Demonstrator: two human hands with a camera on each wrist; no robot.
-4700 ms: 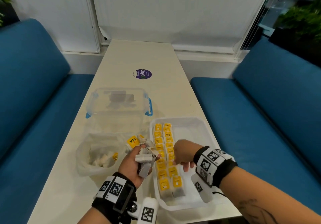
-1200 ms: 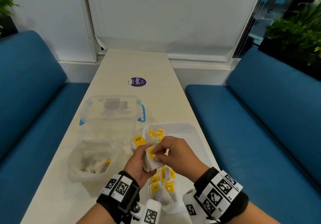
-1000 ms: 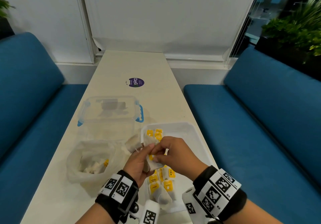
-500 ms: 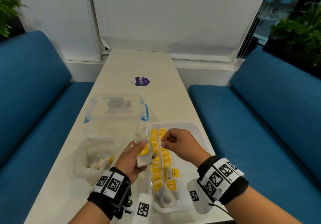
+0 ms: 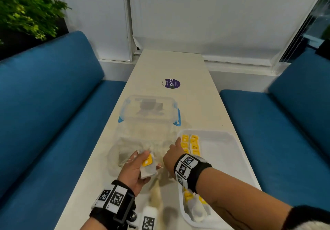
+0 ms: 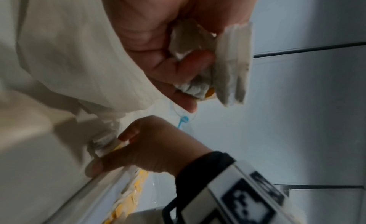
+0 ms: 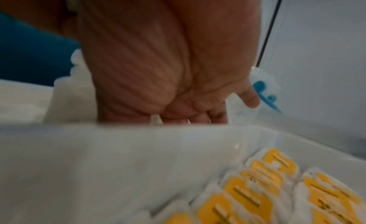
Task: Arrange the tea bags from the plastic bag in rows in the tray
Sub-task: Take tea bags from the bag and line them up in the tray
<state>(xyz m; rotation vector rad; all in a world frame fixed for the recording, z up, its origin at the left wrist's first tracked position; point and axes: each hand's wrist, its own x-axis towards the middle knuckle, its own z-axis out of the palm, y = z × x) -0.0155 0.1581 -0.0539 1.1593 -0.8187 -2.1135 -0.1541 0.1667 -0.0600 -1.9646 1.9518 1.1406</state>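
While the left hand (image 5: 135, 169) clutches spare tea bags (image 5: 148, 169) as stock, the right hand (image 5: 172, 155), at three o'clock beside it, pinches one against the tray (image 5: 232, 140) rim, probably to place it.

Round purple sticker (image 5: 172, 83) on the table (image 5: 196, 94): white lettering "ClayG", the smaller print beneath it illegible. Tea bags (image 5: 194, 147) in the tray (image 5: 237, 160): yellow tags with dark print, too blurred to read. Wristbands (image 5: 185, 164): square black-and-white coded markers; tiny characters beside them unreadable.
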